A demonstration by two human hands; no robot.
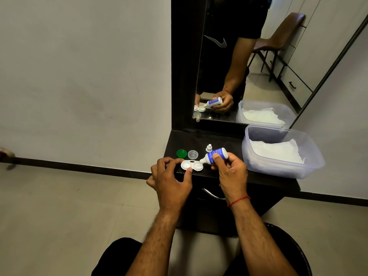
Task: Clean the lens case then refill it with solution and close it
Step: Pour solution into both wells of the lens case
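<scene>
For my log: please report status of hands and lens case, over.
Left hand holds lens case. Right hand grips solution bottle, nozzle at right well. Green cap and clear cap off, behind case. Nothing blocks nozzle.

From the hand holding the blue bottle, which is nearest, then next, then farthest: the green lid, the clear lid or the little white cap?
1. Little white cap, just behind the right hand.
2. Clear lid, further left.
3. Green lid, farthest left.
</scene>
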